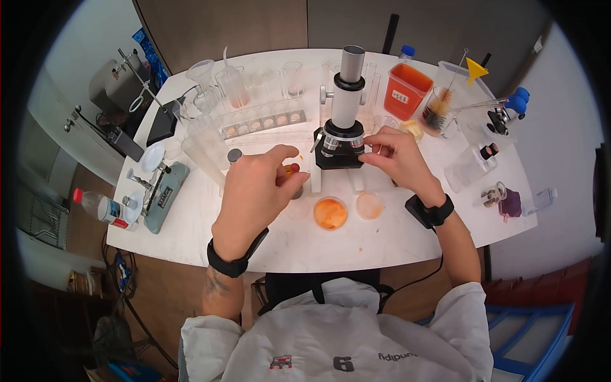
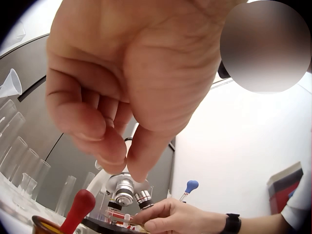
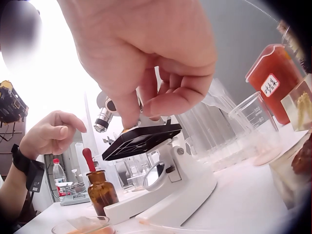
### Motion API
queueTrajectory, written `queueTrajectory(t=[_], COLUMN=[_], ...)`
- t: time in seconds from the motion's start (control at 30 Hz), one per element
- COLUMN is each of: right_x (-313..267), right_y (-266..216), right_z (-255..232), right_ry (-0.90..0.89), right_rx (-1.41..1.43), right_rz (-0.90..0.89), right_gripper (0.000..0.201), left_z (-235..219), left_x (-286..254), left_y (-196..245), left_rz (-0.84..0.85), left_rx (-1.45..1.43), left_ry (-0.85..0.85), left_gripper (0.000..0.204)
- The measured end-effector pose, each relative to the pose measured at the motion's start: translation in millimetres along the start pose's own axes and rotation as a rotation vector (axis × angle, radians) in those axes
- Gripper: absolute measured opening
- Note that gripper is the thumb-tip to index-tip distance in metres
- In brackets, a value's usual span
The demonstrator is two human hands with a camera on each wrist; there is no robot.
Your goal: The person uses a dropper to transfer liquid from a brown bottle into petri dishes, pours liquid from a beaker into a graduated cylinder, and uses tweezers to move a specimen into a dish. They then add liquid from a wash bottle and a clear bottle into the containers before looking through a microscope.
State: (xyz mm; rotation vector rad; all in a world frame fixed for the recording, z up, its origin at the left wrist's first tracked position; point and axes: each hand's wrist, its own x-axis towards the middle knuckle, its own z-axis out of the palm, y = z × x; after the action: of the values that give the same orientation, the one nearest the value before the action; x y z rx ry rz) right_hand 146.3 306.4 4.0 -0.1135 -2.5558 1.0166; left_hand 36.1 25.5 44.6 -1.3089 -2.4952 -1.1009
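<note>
A microscope [image 1: 345,105] with a white body and black stage [image 3: 141,142] stands in front of me. At the stage's right edge, my right hand [image 1: 402,156] pinches a thin slide [image 2: 127,222] between thumb and fingers; the fingers hide most of it. My left hand [image 1: 256,188] hovers left of the microscope, thumb and index finger apart and nothing between them. Just beneath it stands a brown glass dropper bottle [image 3: 103,193] with a red rubber bulb [image 3: 88,159], partly hidden by the hand in the head view.
An orange-filled petri dish [image 1: 330,213] and a paler dish [image 1: 369,205] lie near the table's front. A slotted rack [image 1: 264,124] and glassware stand behind my left hand. A balance [image 1: 167,197] is at left; a red container [image 1: 407,89] and clear bottle [image 1: 470,170] stand at right.
</note>
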Motion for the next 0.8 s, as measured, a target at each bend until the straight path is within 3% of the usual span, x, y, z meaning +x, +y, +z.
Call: queueTrajectory(t=[0.33, 0.67, 0.8], right_x=[12.4, 12.1, 7.9], right_y=[-3.0, -5.5, -5.2], right_z=[5.2, 8.1, 6.0], right_ry=[-0.039, 0.001, -0.004], right_rx=[-0.034, -0.046, -0.019], right_rz=[0.059, 0.031, 0.046], right_gripper=[0.029, 0.027, 0.035], left_z=[-7.1, -3.3, -1.4], left_x=[20.3, 34.5, 42.0], left_y=[-24.4, -29.7, -31.4], left_rz=[0.019, 0.010, 0.024], left_rx=[-0.019, -0.007, -0.010], left_ry=[0.079, 0.044, 0.029], left_gripper=[0.026, 0.025, 0.025])
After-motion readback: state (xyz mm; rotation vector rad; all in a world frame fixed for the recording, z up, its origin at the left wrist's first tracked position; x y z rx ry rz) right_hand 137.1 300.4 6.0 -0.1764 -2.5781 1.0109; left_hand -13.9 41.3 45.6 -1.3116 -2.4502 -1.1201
